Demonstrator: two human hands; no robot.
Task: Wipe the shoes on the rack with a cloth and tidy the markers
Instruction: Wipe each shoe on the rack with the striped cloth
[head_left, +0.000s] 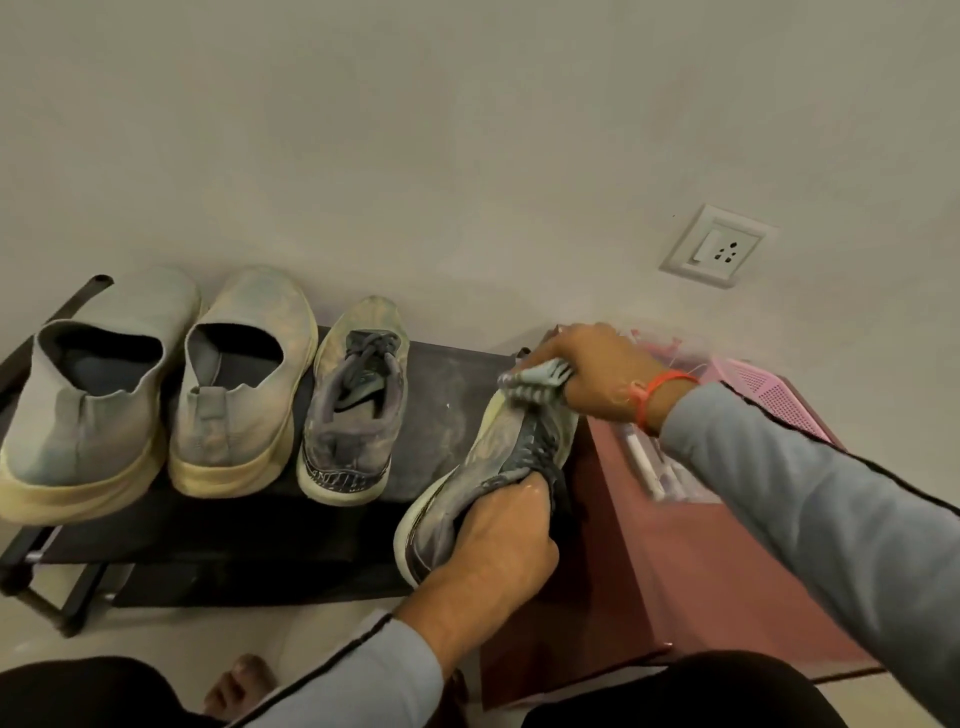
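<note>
My left hand (501, 540) grips a dusty grey laced sneaker (488, 457) by its collar, lifted off the right end of the black shoe rack (452, 400). Against the sneaker's toe my right hand (597, 371) holds a bunched pale blue cloth (535, 379). On the rack stand the matching grey sneaker (353, 405) and two grey slip-on shoes (98, 405) (239, 389). White markers (644, 462) lie blurred on a maroon box (670, 561) to the right.
A pink perforated basket (769, 395) sits behind the maroon box against the wall. A wall socket (719, 247) is above it. My bare foot (239, 686) and dark-trousered knees are at the bottom edge, on a pale floor.
</note>
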